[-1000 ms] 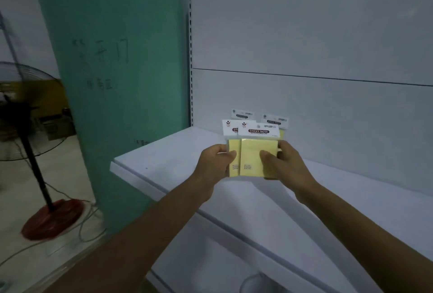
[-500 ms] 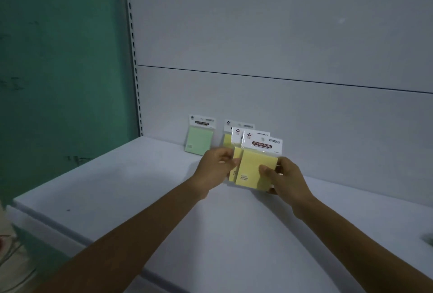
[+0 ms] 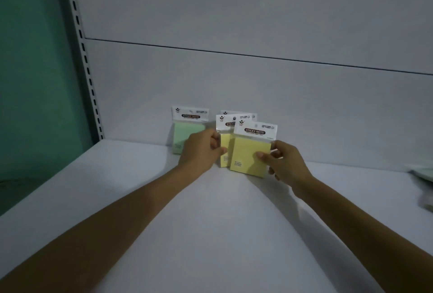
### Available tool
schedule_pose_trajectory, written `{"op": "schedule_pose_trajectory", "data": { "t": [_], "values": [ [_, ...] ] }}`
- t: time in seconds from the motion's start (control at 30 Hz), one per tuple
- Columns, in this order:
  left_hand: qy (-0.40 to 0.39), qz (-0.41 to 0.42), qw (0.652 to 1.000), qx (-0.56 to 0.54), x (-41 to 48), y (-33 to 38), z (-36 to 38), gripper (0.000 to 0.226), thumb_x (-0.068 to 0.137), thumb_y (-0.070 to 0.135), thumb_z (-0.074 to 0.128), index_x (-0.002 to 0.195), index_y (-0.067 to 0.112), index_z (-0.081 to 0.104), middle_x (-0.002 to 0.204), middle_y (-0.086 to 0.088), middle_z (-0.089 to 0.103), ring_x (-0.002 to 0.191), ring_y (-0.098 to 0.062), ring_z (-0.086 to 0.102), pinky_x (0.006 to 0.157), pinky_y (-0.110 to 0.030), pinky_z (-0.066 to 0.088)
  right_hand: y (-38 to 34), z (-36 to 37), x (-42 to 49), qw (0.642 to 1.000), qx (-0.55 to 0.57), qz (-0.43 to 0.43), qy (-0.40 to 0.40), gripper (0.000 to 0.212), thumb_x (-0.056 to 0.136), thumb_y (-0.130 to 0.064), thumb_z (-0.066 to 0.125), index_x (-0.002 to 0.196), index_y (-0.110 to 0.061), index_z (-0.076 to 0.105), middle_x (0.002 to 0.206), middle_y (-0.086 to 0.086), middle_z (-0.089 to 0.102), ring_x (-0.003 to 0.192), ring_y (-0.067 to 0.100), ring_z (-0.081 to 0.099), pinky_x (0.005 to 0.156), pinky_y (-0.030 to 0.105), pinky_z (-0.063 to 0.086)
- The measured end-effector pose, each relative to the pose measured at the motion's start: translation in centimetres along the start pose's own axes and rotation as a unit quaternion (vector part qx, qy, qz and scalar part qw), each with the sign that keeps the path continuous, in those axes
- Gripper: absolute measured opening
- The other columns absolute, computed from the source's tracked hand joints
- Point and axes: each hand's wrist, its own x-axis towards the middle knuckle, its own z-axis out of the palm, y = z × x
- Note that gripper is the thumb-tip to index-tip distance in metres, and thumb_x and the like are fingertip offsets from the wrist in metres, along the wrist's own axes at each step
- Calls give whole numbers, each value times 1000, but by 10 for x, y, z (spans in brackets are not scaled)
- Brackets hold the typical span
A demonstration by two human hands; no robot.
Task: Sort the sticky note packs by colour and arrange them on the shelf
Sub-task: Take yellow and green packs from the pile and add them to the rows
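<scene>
Head view: toward the far side of the shelf point(image 3: 210, 234), the right hand point(image 3: 284, 163) pinches the near yellow pack point(image 3: 248, 154), the left hand point(image 3: 201, 149) grips a second yellow pack point(image 3: 225, 152) just behind it, and a green pack point(image 3: 186, 132) stands farther left.

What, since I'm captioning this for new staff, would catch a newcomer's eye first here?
The two hands meeting mid-frame near the back of the white shelf: the right hand pinches the front yellow pack, and the left hand grips the rear yellow pack. Just left of them, a green pack stands against the back panel.
</scene>
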Motion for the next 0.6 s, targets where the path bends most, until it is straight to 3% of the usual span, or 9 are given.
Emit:
{"op": "schedule_pose_trajectory", "data": {
  "t": [0.13,0.27,0.43,0.5,0.6],
  "values": [
    [-15,39,998,-38,10,-9,0,54,79,10,71,124,20,44,83,8,62,78,-13,60,72,-26,45,-6,19,2,998,-7,15,63,18,85,-17,67,99,-12,57,75,3,58,58,17,61,52,27,55],
    [-28,50,996,-62,15,-17,-4,59,81,7,66,131,22,39,91,6,62,80,-15,62,72,-30,49,-9,35,4,992,-14,34,122,36,79,-24,72,107,-17,52,87,3,60,80,24,65,73,42,58],
    [-49,82,994,-52,-2,-25,10,61,82,13,66,134,17,35,130,-5,45,91,-25,62,83,-41,51,-4,55,0,979,-15,10,204,30,82,-24,66,109,-17,55,98,0,61,89,16,60,73,27,50],
    [-63,101,993,-21,-5,-27,15,62,83,15,65,136,15,34,134,-8,38,98,-29,60,86,-45,50,-2,59,-3,976,-8,7,219,25,82,-22,65,105,-20,56,95,-2,62,87,15,61,76,30,51],
    [-60,112,992,-3,-3,-28,15,53,85,15,61,133,10,39,134,-7,37,104,-26,57,89,-37,49,1,58,-5,979,-21,3,203,31,81,-24,68,110,-20,56,95,-2,62,84,14,62,76,32,54]
  ]
}}
